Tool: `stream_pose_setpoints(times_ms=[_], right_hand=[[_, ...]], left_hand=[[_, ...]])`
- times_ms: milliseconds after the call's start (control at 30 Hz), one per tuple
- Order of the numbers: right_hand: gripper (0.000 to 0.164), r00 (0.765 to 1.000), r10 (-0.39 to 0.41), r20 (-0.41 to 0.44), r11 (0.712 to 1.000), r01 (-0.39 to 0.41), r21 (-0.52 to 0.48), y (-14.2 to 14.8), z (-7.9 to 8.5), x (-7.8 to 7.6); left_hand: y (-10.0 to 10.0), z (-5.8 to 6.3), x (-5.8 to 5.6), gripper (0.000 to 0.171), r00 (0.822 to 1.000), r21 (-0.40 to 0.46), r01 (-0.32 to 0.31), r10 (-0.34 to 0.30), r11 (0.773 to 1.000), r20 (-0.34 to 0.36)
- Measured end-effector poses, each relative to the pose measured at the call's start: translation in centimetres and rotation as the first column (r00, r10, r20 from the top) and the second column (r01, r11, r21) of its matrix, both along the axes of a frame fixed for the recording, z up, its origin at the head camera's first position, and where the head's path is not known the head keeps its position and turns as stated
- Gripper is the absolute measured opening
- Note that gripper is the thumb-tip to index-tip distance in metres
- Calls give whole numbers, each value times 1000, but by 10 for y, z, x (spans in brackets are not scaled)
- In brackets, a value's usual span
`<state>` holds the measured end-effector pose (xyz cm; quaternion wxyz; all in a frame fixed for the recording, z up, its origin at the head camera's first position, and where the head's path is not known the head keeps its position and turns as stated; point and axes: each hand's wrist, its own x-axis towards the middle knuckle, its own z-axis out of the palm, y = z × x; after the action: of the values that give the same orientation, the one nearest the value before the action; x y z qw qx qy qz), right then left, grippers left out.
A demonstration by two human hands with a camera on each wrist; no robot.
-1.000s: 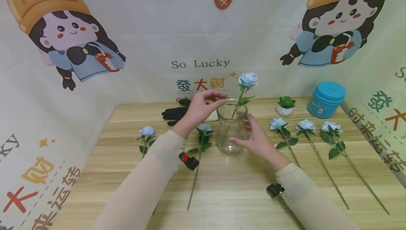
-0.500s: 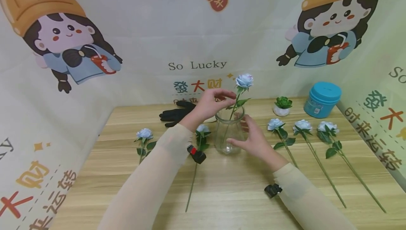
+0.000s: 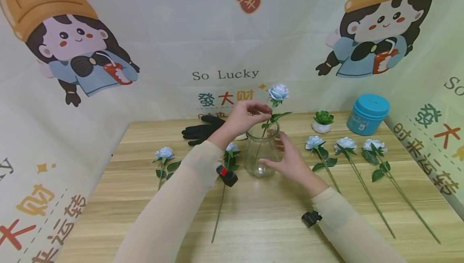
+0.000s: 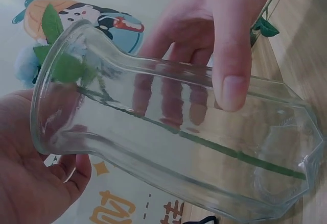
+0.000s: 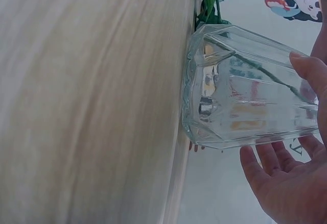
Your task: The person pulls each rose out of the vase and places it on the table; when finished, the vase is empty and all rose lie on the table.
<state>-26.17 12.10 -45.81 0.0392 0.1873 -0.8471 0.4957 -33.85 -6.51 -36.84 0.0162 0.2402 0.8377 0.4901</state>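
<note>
A pale blue rose stands in the clear glass vase, its bloom and upper leaves above the mouth. My left hand reaches over the rim, thumb and fingers pinching the stem just below the bloom. On the vase's right side, my right hand holds the body, thumb at the front and fingers behind. Through the glass in the left wrist view, the green stem slants down to the base. The right wrist view shows the faceted vase bottom standing on the table.
Three blue roses lie on the right: a near one, a middle one and an outer one. Two more lie left, one partly under my sleeve. Behind are a black glove, a potted succulent and a blue tub.
My left hand has moved right from the vase rim to the rose stem and now pinches it. The rose's leaves have shifted slightly. My right hand has stayed on the vase.
</note>
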Motion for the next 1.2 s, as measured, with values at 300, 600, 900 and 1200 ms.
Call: stream_pose_setpoints(times_ms=[300, 600, 900, 1200], right_hand=[[88, 1000, 5, -6, 1000, -5, -4, 0, -2, -1], [92, 1000, 6, -16, 1000, -6, -1, 0, -3, -2], [91, 1000, 3, 8, 1000, -2, -10, 0, -1, -1], [90, 1000, 4, 8, 1000, -3, -18, 0, -1, -2]], left_hand=[[-3, -5, 2, 19, 999, 68, -38, 35, 997, 38], [-6, -3, 7, 16, 997, 126, -65, 59, 990, 52], [-16, 1, 9, 16, 992, 205, -130, 125, 970, 34], [-24, 9, 16, 15, 991, 309, -135, 133, 942, 27]])
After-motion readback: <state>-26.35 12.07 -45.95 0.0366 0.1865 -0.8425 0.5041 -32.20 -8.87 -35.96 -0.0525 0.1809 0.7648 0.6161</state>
